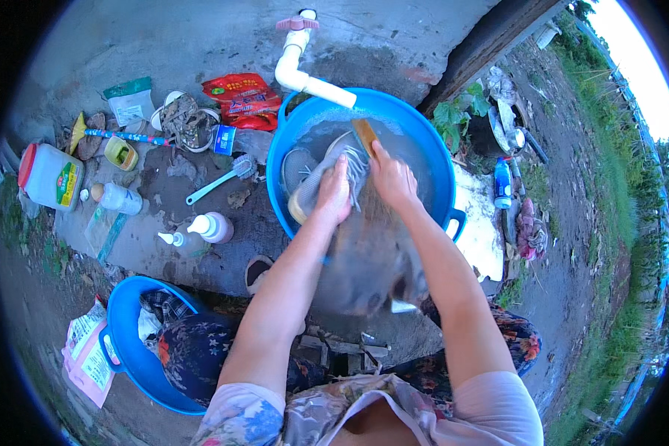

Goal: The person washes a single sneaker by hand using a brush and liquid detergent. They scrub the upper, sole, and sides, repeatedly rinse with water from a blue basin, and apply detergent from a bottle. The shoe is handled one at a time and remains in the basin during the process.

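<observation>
My left hand (pixel 336 189) grips a wet grey sneaker (pixel 309 189) with loose pale laces, tilted over the water in a large blue basin (pixel 276 160). In my right hand (pixel 394 178) is a wooden scrub brush (pixel 365 137), its bristle side turned toward the laces at the top of the sneaker. Another grey shoe (pixel 298 165) lies in the basin, left of the held one. Foam floats along the far side of the cloudy water. A white pipe tap (pixel 316 88) reaches over the basin's far rim. Between my forearms a grey-brown shape (pixel 368 267) is too blurred to tell.
Left of the basin lie a long-handled brush (pixel 227 177), a white bottle (pixel 212 227), a red-lidded jar (pixel 52 177) and a red packet (pixel 243 99). A second blue tub (pixel 130 327) holds cloth near my left knee. A blue bottle (pixel 502 184) stands at the right.
</observation>
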A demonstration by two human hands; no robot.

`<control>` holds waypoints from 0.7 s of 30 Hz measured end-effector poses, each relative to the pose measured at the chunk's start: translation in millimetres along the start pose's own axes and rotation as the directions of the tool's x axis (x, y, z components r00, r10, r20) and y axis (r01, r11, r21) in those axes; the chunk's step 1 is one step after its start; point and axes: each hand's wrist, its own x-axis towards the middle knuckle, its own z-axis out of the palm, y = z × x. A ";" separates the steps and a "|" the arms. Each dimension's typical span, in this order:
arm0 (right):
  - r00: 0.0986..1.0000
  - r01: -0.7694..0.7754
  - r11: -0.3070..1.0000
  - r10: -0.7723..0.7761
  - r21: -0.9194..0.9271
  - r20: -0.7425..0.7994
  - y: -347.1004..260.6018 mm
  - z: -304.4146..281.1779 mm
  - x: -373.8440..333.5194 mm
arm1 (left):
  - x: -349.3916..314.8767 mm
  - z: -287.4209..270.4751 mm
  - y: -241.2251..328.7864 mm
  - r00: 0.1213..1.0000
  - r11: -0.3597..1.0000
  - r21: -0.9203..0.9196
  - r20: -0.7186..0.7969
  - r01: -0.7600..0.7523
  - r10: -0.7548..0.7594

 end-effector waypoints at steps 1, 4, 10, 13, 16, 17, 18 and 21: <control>0.997 -0.068 0.997 0.070 0.032 -0.041 1.7 -1.5 12.6 | -1.1 -0.1 6.3 0.997 0.992 0.107 0.046 -0.068 0.064; 0.950 -0.280 0.953 0.292 0.120 -0.106 25.8 9.3 30.8 | -15.4 8.5 16.1 0.955 0.353 0.905 0.151 -0.237 0.255; 0.968 -0.251 0.925 0.249 0.285 0.042 73.5 -19.0 9.8 | -0.5 2.0 44.9 0.974 0.320 0.933 0.103 -0.164 0.200; 0.991 0.118 0.947 -0.091 0.299 -0.103 43.3 -40.8 -42.9 | 9.1 3.6 55.0 0.994 0.828 0.551 -0.075 0.107 -0.078; 0.925 0.378 0.920 -0.370 0.102 -0.090 21.4 -17.7 -76.8 | 4.6 -5.9 41.7 0.979 0.953 0.251 -0.149 0.171 -0.137; 0.935 0.356 0.934 -0.355 0.029 -0.025 7.4 -15.9 -77.0 | 5.5 -20.4 32.4 0.979 0.947 0.288 -0.183 0.144 -0.094; 0.956 0.291 0.957 -0.290 0.008 -0.039 4.6 -11.7 -59.5 | 12.1 -32.5 18.0 0.979 0.939 0.325 -0.200 0.115 -0.051; 0.991 0.119 0.993 -0.118 0.014 -0.067 6.5 -1.1 -6.6 | 14.3 -32.6 9.7 0.984 0.882 0.471 -0.161 0.010 0.075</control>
